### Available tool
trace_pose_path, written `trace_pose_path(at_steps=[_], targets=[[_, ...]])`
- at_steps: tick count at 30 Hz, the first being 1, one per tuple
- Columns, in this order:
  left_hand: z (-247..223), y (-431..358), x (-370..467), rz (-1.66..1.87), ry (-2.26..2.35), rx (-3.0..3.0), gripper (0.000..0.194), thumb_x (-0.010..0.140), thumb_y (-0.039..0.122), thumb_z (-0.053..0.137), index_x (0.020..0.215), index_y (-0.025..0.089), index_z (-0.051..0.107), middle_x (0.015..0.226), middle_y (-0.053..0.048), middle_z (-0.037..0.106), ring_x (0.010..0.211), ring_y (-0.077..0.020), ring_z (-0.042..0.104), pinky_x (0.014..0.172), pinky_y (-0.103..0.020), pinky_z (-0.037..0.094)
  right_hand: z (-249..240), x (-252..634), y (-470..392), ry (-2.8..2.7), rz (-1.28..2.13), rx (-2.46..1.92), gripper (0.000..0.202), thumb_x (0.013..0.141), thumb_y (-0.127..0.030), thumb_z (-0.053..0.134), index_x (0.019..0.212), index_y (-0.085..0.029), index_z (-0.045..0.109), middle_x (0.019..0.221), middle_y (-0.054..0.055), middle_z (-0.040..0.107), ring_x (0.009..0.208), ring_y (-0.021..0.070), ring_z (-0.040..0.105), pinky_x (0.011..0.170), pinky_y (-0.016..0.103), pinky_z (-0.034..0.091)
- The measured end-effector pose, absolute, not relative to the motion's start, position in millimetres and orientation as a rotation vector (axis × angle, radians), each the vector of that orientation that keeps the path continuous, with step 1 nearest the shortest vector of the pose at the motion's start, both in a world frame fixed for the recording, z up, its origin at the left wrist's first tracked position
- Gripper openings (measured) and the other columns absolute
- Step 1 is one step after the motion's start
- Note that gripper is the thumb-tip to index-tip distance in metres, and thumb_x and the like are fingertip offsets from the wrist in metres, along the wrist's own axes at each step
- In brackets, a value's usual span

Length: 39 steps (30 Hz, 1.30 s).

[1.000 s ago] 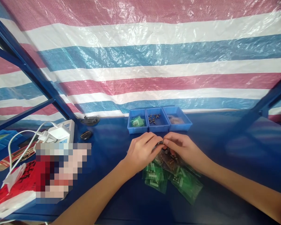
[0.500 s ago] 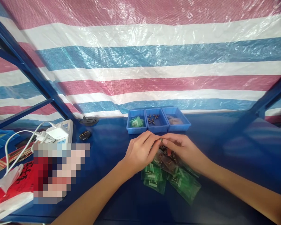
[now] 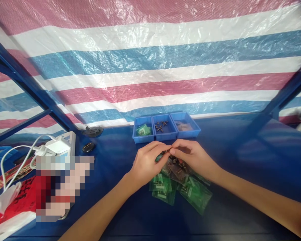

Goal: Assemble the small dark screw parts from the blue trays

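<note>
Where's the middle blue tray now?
Head view, just right of centre: the middle blue tray sits between the left tray and right tray, beyond the left hand and right hand.

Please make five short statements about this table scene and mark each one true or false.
1. The left hand and right hand have their fingertips close together. True.
2. The middle blue bin holds green packets. False: it holds small metal parts.
3. Green bags lie on the table. True.
4. The right hand is inside the middle blue bin. False: it is outside, nearer the camera.
5. A small black object lies left of the middle blue bin. True.
</note>
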<state>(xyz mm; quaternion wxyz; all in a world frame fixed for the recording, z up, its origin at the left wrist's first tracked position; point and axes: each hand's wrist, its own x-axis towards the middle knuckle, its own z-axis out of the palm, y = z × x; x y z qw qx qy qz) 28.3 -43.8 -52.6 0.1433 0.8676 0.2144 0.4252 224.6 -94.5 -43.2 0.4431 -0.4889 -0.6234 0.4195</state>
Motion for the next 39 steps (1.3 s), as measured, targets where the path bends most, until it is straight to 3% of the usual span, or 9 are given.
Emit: trace_pose_path(at_steps=[8, 11, 20, 23, 27, 30, 32, 36, 39], targets=[[-47, -45, 31, 1.093, 0.776, 2.294, 0.005, 0.091, 0.025, 0.070, 0.093, 0.021, 0.072, 0.080, 0.000, 0.071, 0.070, -0.0121, 0.066, 0.057, -0.020, 0.049, -41, 225, -94, -1.504, 1.103, -1.270, 0.039, 0.092, -0.057, 0.062, 0.081, -0.019, 0.065, 0.071, -0.001, 0.056, 0.061, 0.0140, 0.051, 0.055, 0.026, 0.042], [-49, -44, 32, 1.107, 0.754, 2.283, 0.007, 0.091, 0.027, 0.072, 0.095, 0.021, 0.073, 0.084, -0.001, 0.067, 0.071, -0.0121, 0.063, 0.059, -0.021, 0.050, -37, 224, -96, -1.490, 1.118, -1.268, 0.043, 0.097, -0.057, 0.053, 0.081, -0.019, 0.066, 0.071, 0.000, 0.056, 0.060, 0.0141, 0.050, 0.055, 0.027, 0.041], [-55, -47, 33, 1.113, 0.799, 2.350, 0.010, 0.090, 0.029, 0.072, 0.089, 0.020, 0.069, 0.080, -0.001, 0.060, 0.068, -0.0117, 0.059, 0.058, -0.022, 0.049, -39, 225, -96, -1.454, 1.382, -1.217, 0.047, 0.093, -0.063, 0.057, 0.085, -0.018, 0.069, 0.076, 0.000, 0.059, 0.057, 0.0103, 0.043, 0.053, 0.026, 0.035], [-53, -40, 30, 1.090, 0.832, 2.281, 0.016, 0.086, 0.035, 0.076, 0.091, 0.020, 0.070, 0.091, -0.003, 0.065, 0.070, -0.0123, 0.063, 0.055, -0.022, 0.048, -35, 230, -92, -1.486, 1.381, -1.225, 0.044, 0.090, -0.061, 0.062, 0.087, -0.018, 0.069, 0.079, 0.002, 0.064, 0.058, 0.0101, 0.047, 0.053, 0.025, 0.036], [-51, -19, 19, 1.071, 0.890, 2.154, 0.020, 0.084, 0.037, 0.078, 0.090, 0.019, 0.073, 0.115, -0.007, 0.069, 0.073, -0.0128, 0.068, 0.052, -0.022, 0.049, -20, 236, -66, -1.668, 1.118, -1.275, 0.036, 0.094, -0.053, 0.061, 0.091, -0.018, 0.069, 0.078, 0.004, 0.069, 0.061, 0.0138, 0.055, 0.054, 0.026, 0.039], [-53, -6, 11, 1.021, 0.937, 2.185, 0.020, 0.092, 0.038, 0.067, 0.096, 0.020, 0.074, 0.103, -0.006, 0.073, 0.072, -0.0148, 0.069, 0.055, -0.023, 0.051, -12, 239, -34, -1.853, 0.617, -1.347, 0.023, 0.095, -0.040, 0.061, 0.090, -0.019, 0.070, 0.081, 0.005, 0.072, 0.070, 0.0185, 0.063, 0.068, 0.032, 0.048], [-55, -3, 8, 0.957, 0.957, 2.222, 0.023, 0.095, 0.037, 0.061, 0.106, 0.020, 0.072, 0.093, -0.004, 0.075, 0.072, -0.0159, 0.069, 0.057, -0.024, 0.052, -12, 241, -17, -1.938, 0.330, -1.369, 0.016, 0.093, -0.031, 0.061, 0.097, -0.019, 0.070, 0.093, 0.008, 0.074, 0.081, 0.0225, 0.066, 0.076, 0.036, 0.050], [-56, -5, 6, 0.820, 0.922, 2.327, 0.023, 0.097, 0.033, 0.056, 0.111, 0.021, 0.069, 0.090, -0.003, 0.075, 0.074, -0.0164, 0.070, 0.059, -0.024, 0.053, -22, 248, -17, -2.042, -0.008, -1.340, 0.023, 0.099, -0.033, 0.054, 0.115, -0.020, 0.066, 0.117, 0.013, 0.069, 0.111, 0.0302, 0.061, 0.095, 0.045, 0.048], [-55, -7, 4, 0.773, 0.894, 2.445, 0.019, 0.096, 0.029, 0.057, 0.106, 0.022, 0.071, 0.096, -0.004, 0.075, 0.081, -0.0181, 0.071, 0.062, -0.025, 0.054, -32, 254, -40, -2.061, -0.076, -1.351, 0.024, 0.103, -0.035, 0.047, 0.111, -0.021, 0.066, 0.114, 0.012, 0.067, 0.110, 0.0299, 0.060, 0.097, 0.046, 0.047]])
